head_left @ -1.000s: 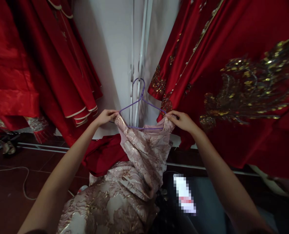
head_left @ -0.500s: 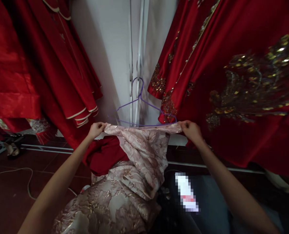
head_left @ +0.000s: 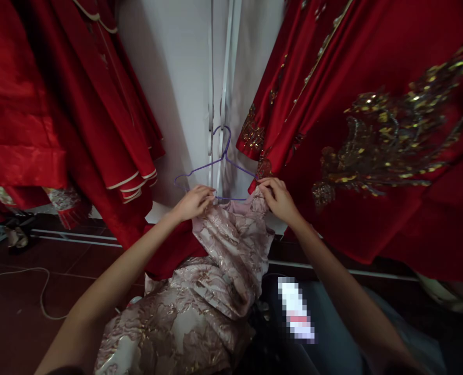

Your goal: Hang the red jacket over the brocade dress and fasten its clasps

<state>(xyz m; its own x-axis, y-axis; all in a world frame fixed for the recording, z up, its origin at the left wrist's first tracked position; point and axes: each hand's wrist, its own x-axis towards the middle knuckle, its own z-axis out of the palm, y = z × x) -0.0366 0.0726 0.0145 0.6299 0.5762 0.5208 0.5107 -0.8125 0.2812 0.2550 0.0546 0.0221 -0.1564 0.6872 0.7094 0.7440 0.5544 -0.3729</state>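
Note:
A pink and gold brocade garment [head_left: 215,271] hangs down from a purple wire hanger [head_left: 215,164] in front of a white wall. My left hand [head_left: 194,202] is closed on the garment's top edge just under the hanger's bottom bar. My right hand [head_left: 278,200] pinches the fabric's other top corner at the hanger's right end. The hanger's left end sticks out bare past my left hand. The garment's lower part lies bunched below my arms.
Red gowns [head_left: 59,104] hang at the left, and a red gown with gold embroidery [head_left: 372,135] hangs at the right. White rails [head_left: 223,67] run up the wall. A red cloth [head_left: 169,250] lies behind the garment. A cable [head_left: 39,291] trails on the dark floor.
Both hands have come inward from the hanger's ends, gathering the garment's top edge toward the middle. The hanger's left end is now uncovered.

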